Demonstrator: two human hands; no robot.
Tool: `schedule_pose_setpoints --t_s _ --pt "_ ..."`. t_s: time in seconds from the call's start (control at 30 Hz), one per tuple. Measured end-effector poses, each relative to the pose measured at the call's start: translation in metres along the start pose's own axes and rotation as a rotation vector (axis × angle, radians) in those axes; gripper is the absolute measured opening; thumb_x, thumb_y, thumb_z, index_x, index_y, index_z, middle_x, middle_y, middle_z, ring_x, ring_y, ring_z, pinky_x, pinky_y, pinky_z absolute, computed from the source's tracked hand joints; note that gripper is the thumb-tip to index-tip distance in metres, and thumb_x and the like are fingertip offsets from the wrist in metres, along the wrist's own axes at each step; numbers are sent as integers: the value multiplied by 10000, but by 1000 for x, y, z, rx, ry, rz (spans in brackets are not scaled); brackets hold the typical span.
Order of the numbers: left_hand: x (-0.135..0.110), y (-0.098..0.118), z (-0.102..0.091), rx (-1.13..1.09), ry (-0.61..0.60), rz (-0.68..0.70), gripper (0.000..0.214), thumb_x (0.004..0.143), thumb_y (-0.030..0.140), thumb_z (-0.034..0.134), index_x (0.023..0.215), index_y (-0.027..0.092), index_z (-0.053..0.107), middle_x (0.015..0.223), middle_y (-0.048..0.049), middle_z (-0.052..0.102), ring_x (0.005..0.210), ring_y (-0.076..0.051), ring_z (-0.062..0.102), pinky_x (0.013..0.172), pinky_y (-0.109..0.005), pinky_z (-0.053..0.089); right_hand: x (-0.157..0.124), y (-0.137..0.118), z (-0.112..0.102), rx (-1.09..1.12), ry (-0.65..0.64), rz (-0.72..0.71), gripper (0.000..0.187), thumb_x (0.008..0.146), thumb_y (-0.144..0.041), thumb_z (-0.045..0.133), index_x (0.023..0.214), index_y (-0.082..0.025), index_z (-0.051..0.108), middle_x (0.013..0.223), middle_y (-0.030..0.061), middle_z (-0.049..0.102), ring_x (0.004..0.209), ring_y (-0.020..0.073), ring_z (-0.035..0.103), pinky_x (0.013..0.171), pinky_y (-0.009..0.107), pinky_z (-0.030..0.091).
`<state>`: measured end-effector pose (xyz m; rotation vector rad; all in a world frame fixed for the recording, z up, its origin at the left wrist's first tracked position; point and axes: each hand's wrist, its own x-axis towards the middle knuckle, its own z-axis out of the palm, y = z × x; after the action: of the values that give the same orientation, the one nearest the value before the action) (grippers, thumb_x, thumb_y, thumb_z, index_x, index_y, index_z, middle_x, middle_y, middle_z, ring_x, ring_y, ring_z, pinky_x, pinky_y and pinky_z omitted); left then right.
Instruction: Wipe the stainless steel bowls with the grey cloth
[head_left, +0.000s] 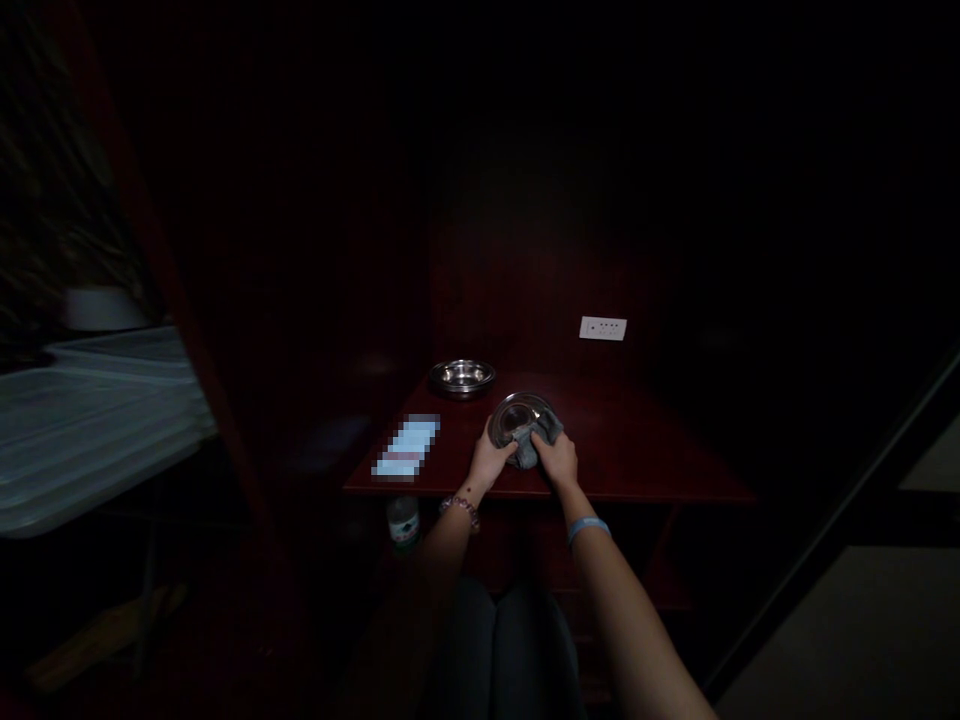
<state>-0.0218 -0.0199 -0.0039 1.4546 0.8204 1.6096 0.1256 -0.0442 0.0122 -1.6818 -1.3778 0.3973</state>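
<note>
Above the front part of a dark red shelf [630, 455], a round shiny metal plate [515, 414] is tilted toward me. My left hand [491, 459] grips its left edge, with the thumb over the rim. A grey cloth [529, 449] lies bunched against the plate's lower right side. My right hand [556, 457] is closed on this cloth, pressing it to the plate with the thumb in front. The fingers behind the plate are hidden. Farther back and to the left, another shiny metal dish [462, 377] rests on the shelf.
A blurred-out pale rectangle [407, 447] lies at the shelf's left front. Below the shelf edge stands a bottle [403, 522] with a green and white label. A white socket plate [603, 328] is on the back wall. Stacked translucent plastic lids or trays [97, 430] are at far left.
</note>
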Motion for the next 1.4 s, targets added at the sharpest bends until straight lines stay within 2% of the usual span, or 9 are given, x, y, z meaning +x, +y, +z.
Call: schedule_pose_setpoints --t_s 0.43,0.6,0.8,1.2,1.4 --pt "0 2 1 14 45 -27 590 674 127 657 1244 160 511 1183 -96 642 1097 -207 597 1052 -399 393 0 0 0 -5 0 4 493 806 -505 566 1196 -209 630 1050 88 698 962 253 659 846 348 510" --pt "1 8 2 37 74 -28 491 691 104 611 1178 158 572 1181 -95 650 1141 -215 579 1061 -395 384 -1 -1 0 5 6 10 490 801 -503 574 1196 -217 631 1054 80 697 966 245 659 848 333 510" --pt "1 17 3 47 82 -35 362 717 162 610 1079 142 628 1100 -105 688 1083 -229 614 1025 -410 419 -1 -1 -1 28 10 10 465 801 -475 585 1181 -213 641 1067 85 697 982 238 657 854 314 506" --pt "3 16 4 28 84 -113 371 655 101 602 1020 139 655 1003 -76 718 1010 -242 640 986 -412 454 3 2 2 122 64 -52 386 842 -373 551 1175 -196 633 1123 77 684 1040 196 641 903 278 483" --pt "0 14 3 31 57 -111 392 697 151 613 1089 142 628 1095 -87 690 1052 -226 622 1012 -400 428 4 3 4 127 71 -55 392 848 -374 544 1185 -189 624 1138 85 677 1059 196 634 905 276 482"
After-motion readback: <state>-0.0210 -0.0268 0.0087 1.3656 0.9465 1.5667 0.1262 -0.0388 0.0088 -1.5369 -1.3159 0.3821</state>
